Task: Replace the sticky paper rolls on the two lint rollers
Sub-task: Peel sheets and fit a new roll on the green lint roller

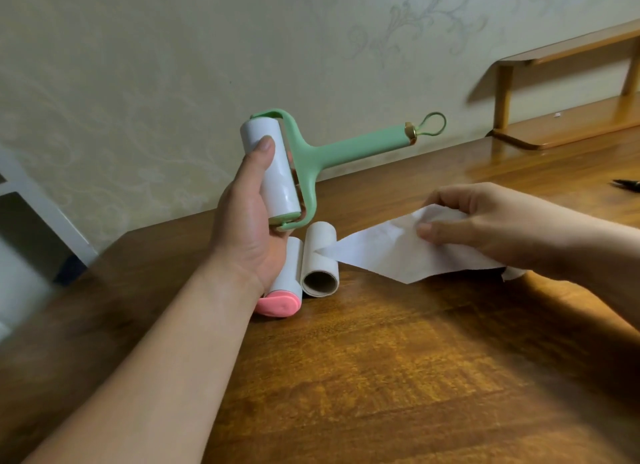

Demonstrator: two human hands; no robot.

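Observation:
My left hand [247, 228] holds the green lint roller [332, 150] above the wooden table [398, 359], fingers wrapped around its white paper roll [273, 183]; the handle points right toward the wall. Below it on the table lies the pink lint roller [282, 292] with a white roll on it. Beside that rests a loose roll [320, 259] with an open cardboard core. A white paper sheet [388, 252] stretches from the loose roll to my right hand [495, 221], which pinches its far end.
A low wooden shelf [568, 117] stands at the back right against the wall. A dark pen-like object [627, 184] lies at the right edge. White furniture [31, 204] is off the table's left side.

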